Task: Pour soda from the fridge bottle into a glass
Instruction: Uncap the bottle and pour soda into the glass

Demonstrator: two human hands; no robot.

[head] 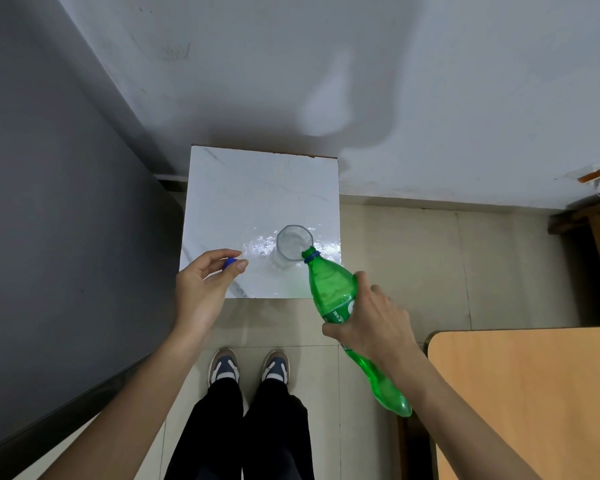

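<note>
A clear glass (293,243) stands upright near the right front of a small white marble-topped stand (243,188). My right hand (371,318) grips a green plastic soda bottle (331,289) around its label. The bottle is tilted, with its open mouth at the glass's near rim. My left hand (205,285) hovers over the stand's front left corner and pinches the blue bottle cap (230,262) between thumb and fingers. I cannot tell whether liquid is flowing.
A dark grey cabinet side (49,220) runs along the left. A wooden tabletop (527,403) sits at the lower right, and a dark wooden piece (589,237) stands at the far right. A white wall (361,81) lies behind the stand. My feet (250,367) stand on the tiled floor.
</note>
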